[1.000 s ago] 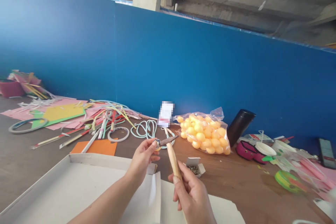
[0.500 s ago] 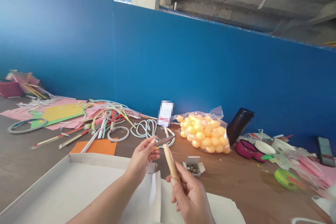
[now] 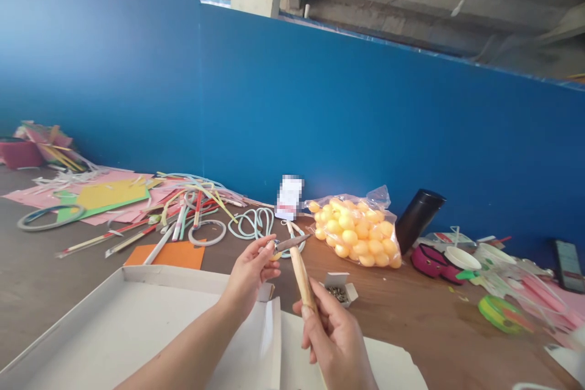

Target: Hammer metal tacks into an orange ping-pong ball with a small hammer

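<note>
My right hand (image 3: pixel 336 332) is wrapped round the pale wooden handle of a hammer (image 3: pixel 301 277). Its dark metal head, tapering to a point on the right, lies across the top of the handle. The head's left end is close against the fingertips of my left hand (image 3: pixel 253 268); whether it touches them I cannot tell. Those fingers are pinched on a small thing with shiny and yellow parts, mostly covered by them. Just beyond my right hand stands a small open white box (image 3: pixel 339 292) of little metal pieces.
A large white box lid (image 3: pixel 183 323) lies under my left forearm. Behind are a clear bag of orange-yellow balls (image 3: pixel 356 231), a black bottle (image 3: pixel 418 216) and coiled pale tubing (image 3: pixel 251 222). Coloured paper (image 3: pixel 109 198) spreads left; tape (image 3: pixel 503 315) and a phone (image 3: pixel 568 265) lie right.
The hammer and my right hand have shifted slightly to the right. My left hand keeps its pinch in nearly the same place.
</note>
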Demonstrator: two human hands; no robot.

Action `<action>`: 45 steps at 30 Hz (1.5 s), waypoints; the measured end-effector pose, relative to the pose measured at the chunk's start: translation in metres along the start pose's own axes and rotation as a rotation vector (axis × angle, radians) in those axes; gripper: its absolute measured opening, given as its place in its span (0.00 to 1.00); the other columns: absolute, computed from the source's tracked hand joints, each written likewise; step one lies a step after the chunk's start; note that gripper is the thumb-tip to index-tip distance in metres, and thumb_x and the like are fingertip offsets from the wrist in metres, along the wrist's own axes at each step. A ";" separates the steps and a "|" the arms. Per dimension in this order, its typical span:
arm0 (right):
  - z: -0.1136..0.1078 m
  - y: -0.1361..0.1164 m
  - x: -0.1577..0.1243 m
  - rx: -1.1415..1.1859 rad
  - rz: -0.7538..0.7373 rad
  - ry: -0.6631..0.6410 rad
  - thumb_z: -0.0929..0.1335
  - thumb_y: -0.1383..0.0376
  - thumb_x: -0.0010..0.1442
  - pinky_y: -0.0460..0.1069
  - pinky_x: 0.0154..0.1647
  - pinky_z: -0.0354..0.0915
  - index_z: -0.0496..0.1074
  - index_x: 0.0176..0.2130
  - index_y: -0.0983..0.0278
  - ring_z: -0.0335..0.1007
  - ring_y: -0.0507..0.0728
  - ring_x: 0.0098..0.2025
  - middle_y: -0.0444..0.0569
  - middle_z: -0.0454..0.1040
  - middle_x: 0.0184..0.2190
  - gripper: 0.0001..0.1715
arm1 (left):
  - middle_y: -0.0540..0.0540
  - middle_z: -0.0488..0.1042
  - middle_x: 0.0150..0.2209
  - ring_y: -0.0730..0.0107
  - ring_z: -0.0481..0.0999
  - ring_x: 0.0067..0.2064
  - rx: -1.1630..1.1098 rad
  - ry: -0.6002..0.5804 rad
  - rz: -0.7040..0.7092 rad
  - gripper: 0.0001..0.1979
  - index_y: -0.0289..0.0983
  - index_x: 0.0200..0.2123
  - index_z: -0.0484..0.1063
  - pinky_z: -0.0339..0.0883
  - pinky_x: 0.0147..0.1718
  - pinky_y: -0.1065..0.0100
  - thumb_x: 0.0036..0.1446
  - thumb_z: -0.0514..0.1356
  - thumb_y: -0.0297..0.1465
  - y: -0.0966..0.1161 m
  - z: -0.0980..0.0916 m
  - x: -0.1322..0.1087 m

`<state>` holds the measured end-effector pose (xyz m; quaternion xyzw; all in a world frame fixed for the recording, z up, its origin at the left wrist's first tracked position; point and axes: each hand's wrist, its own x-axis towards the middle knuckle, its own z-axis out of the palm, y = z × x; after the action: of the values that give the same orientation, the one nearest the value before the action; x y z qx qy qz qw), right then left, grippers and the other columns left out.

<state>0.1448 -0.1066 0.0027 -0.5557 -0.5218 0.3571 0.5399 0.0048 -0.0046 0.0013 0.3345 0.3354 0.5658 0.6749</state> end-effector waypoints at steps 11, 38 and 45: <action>0.001 0.001 0.001 0.002 -0.006 0.000 0.66 0.54 0.55 0.41 0.12 0.61 0.66 0.54 0.65 0.63 0.49 0.18 0.52 0.76 0.30 0.30 | 0.49 0.69 0.27 0.77 0.71 0.26 -0.004 -0.019 -0.039 0.19 0.36 0.45 0.71 0.69 0.27 0.75 0.50 0.63 0.35 -0.001 -0.001 -0.001; 0.000 0.000 -0.001 -0.052 -0.029 0.044 0.66 0.55 0.54 0.41 0.12 0.61 0.67 0.54 0.64 0.64 0.50 0.19 0.53 0.78 0.32 0.29 | 0.49 0.69 0.27 0.77 0.72 0.25 -0.081 -0.017 -0.021 0.15 0.35 0.45 0.70 0.70 0.25 0.75 0.53 0.60 0.33 -0.001 -0.003 0.002; 0.001 -0.001 -0.001 -0.042 0.013 0.024 0.66 0.56 0.55 0.41 0.12 0.61 0.67 0.54 0.66 0.63 0.50 0.19 0.53 0.77 0.31 0.30 | 0.49 0.69 0.27 0.76 0.72 0.25 -0.063 0.019 -0.033 0.14 0.34 0.44 0.70 0.70 0.25 0.74 0.54 0.59 0.32 -0.002 -0.003 0.002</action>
<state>0.1436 -0.1073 0.0033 -0.5745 -0.5190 0.3430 0.5319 0.0038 -0.0030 -0.0015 0.3023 0.3292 0.5682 0.6910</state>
